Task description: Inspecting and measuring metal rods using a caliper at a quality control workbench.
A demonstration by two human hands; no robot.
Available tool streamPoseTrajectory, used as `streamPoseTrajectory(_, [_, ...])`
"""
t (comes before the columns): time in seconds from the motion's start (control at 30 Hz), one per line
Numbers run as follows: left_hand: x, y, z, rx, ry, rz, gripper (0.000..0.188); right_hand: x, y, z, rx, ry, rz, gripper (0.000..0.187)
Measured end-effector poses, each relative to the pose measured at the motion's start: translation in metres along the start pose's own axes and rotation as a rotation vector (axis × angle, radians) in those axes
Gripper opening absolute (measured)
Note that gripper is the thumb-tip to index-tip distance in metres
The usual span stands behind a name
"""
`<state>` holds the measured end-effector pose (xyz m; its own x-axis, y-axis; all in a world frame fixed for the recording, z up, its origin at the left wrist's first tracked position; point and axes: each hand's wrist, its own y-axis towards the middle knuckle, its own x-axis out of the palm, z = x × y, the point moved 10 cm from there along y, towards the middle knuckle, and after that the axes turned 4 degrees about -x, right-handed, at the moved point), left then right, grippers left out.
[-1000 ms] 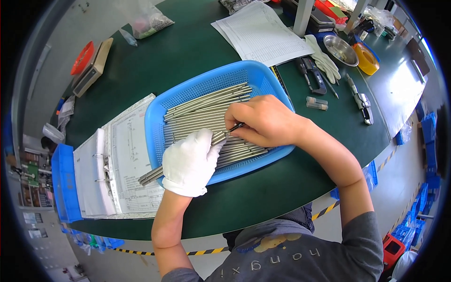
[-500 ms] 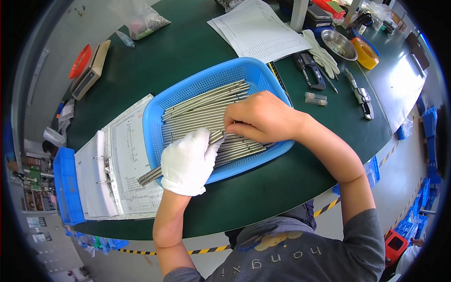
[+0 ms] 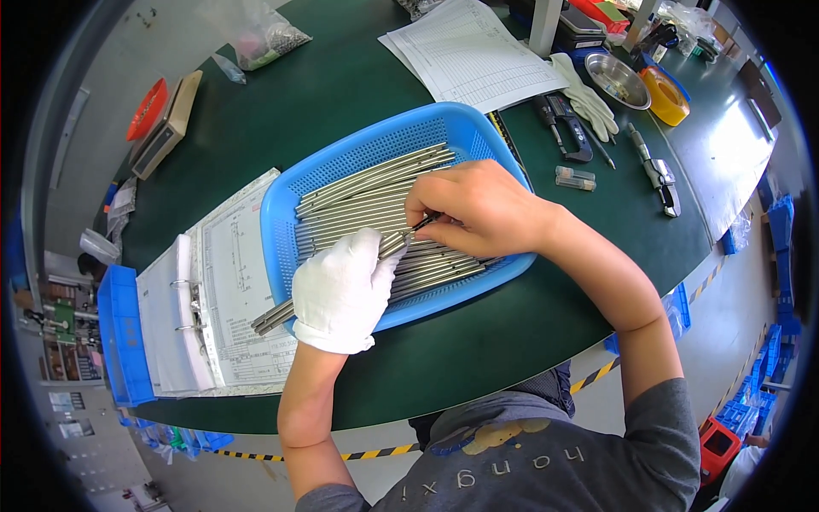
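My left hand [image 3: 339,294], in a white glove, is closed around a small bundle of metal rods [image 3: 273,317]. Their lower ends stick out past the glove over the basket's left edge. The bare right hand [image 3: 482,209] pinches a thin black pin-like piece [image 3: 425,222], whose tip is at the upper ends of the held rods; whether it enters a rod I cannot tell. Beneath both hands is a blue perforated plastic basket [image 3: 271,239], where many more metal rods [image 3: 363,213] lie side by side. My palms and some fingertips are hidden.
An open ring binder [image 3: 243,299] with a drawing lies left of the basket. Paper sheets [image 3: 469,55] are behind it. To the right sit a micrometer [image 3: 572,132], a white glove [image 3: 584,98], a small clear case [image 3: 575,178], a caliper-like tool [image 3: 657,175] and a metal bowl [image 3: 616,81].
The black pin-like piece now shows between my right fingers, where it was hidden before. My right hand has shifted very slightly; the left keeps its hold on the rods.
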<state>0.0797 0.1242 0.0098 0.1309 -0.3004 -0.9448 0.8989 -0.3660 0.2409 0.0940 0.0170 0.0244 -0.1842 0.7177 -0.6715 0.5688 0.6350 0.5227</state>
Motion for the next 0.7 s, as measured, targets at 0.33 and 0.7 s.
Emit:
streamPoseTrajectory(0.33, [-0.002, 0.0, 0.001, 0.004, 0.001, 0.009, 0.019, -0.005, 0.0, 0.002, -0.003, -0.019, 0.054, 0.017])
streamPoseTrajectory(0.7, [-0.002, 0.0, 0.003, 0.01, 0.022, 0.01, 0.019, 0.0, -0.002, -0.007, -0.077, -0.023, -0.001, 0.015])
